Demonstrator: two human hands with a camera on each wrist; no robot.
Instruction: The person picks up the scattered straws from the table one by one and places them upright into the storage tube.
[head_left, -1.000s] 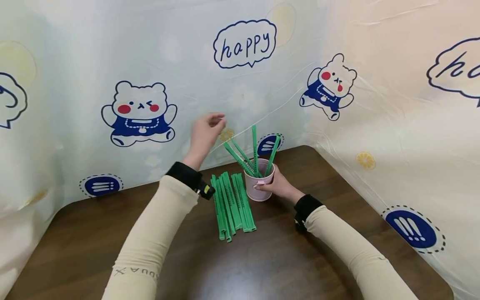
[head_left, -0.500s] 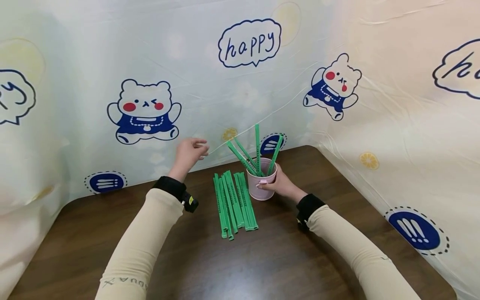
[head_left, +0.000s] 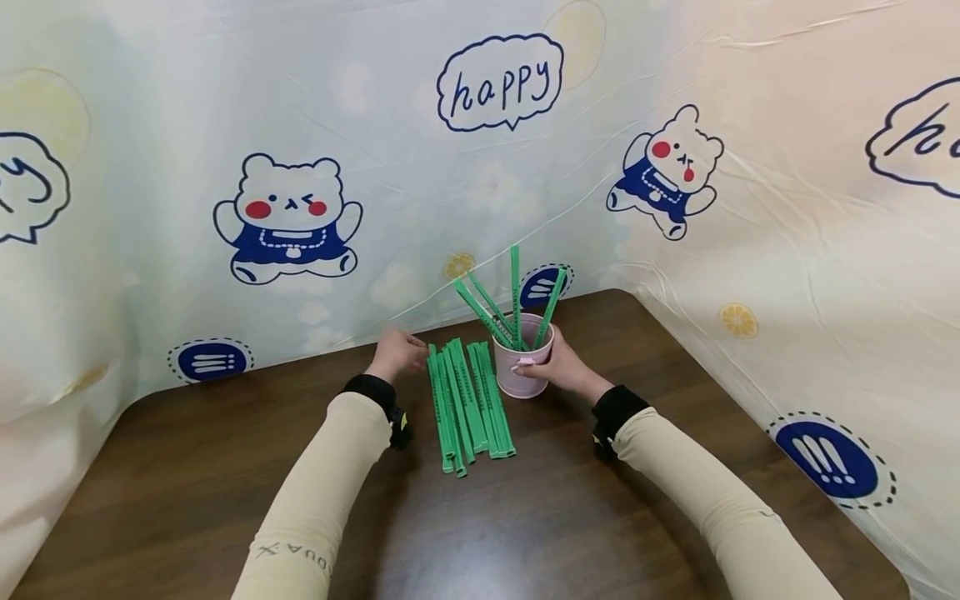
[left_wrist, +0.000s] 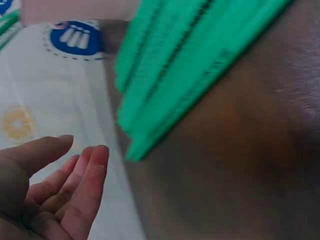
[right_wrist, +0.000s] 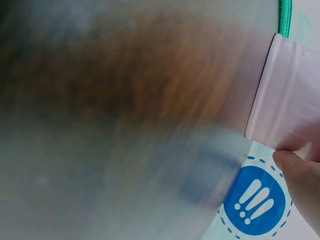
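Several slim green packets with dark print (head_left: 467, 400) lie side by side on the brown table. My left hand (head_left: 397, 354) is low beside their far ends; in the left wrist view its thumb and fingers (left_wrist: 87, 195) are apart, with nothing between them. A small pink bucket (head_left: 521, 382) stands just right of the row. My right hand (head_left: 568, 368) grips its right side, the thumb at the front near a small handle lug. Several more of these packets (head_left: 515, 292) lean upright in the bucket, fanned out above the rim. The right wrist view shows the bucket's wall (right_wrist: 287, 95) and my thumb.
A pale printed cloth (head_left: 405, 167) with bears and lettering hangs behind the table and along its right side. The table's (head_left: 585, 517) far edge runs close behind the bucket and the row.
My left hand has moved left from near the bucket, then down to the far ends of the green packets. My right hand stays on the bucket.
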